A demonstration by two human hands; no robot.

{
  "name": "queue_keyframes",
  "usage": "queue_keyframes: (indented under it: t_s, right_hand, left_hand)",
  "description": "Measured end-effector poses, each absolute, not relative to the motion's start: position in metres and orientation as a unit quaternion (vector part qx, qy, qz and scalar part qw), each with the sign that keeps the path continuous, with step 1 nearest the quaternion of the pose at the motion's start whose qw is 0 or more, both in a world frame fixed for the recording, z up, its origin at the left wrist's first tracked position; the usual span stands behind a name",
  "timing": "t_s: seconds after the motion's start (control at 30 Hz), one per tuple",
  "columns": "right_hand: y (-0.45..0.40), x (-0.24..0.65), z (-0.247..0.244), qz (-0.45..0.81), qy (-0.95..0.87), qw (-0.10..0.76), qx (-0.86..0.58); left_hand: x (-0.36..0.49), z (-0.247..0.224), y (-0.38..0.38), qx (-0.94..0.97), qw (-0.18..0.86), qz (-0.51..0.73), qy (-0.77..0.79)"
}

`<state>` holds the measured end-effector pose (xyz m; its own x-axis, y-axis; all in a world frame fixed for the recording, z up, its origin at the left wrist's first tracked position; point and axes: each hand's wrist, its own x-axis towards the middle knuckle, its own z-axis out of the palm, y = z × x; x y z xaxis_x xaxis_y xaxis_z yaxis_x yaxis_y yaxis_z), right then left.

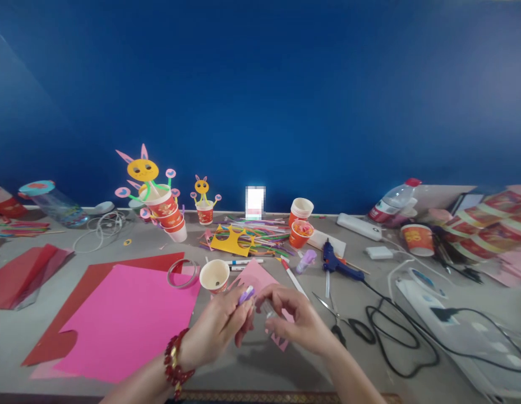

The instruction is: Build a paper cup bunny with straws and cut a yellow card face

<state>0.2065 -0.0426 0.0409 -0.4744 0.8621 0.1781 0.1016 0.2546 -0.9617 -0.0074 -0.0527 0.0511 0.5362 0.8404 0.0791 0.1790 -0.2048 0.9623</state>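
At the near edge of the tabletop [226,376], both forearms are cut off by the picture's lower border. By the left hand [216,325], a small purple-and-white piece [246,294] is gripped between closed fingers; its lower part is hidden. By the right hand [300,320], curled and partly open, a small clear piece [267,310] is held between thumb and fingers; its outline is blurred, and its exact form cannot be made out. Both pieces are held close together above a light pink sheet [257,275], which is partly covered by the hands.

To the left, a bright pink sheet [134,320] is laid over a red sheet [81,286]. An open paper cup [215,276] is seen just beyond the left hand, its lower side partly hidden. To the right, scissors [336,320] are spread open, with a blue glue gun [338,264] farther off.

Beyond, a yellow cutout [230,241] is rested on coloured stems [268,233]. Farther left, rabbit-faced figures are mounted in red cups [163,209]. At the far side, a bright patch [255,203] is pixelated and unreadable; the patterned shapes [491,219] at far right are smeared and cut off.
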Motion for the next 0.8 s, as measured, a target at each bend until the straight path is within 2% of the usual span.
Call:
queue_keyframes:
  t_s: [0.13,0.27,0.4,0.53,0.8]
  right_hand:
    - [-0.042,0.204,0.036,0.47,-0.679,0.374,-0.423]
    - [-0.043,0.205,0.036,0.47,-0.685,0.393,-0.394]
    - [-0.043,0.204,0.036,0.457,-0.699,0.433,-0.339]
    - [-0.044,0.2,0.038,0.43,-0.698,0.447,-0.359]
    - [-0.046,0.203,0.047,0.417,-0.707,0.441,-0.363]
  left_hand:
    - [-0.009,0.05,-0.054,0.709,0.516,0.329,0.351]
    - [-0.008,0.048,-0.052,0.683,0.534,0.343,0.36]
    - [-0.005,0.043,-0.049,0.618,0.614,0.362,0.333]
    - [-0.002,0.037,-0.048,0.528,0.703,0.385,0.282]
    - [0.002,0.026,-0.049,0.45,0.762,0.408,0.226]
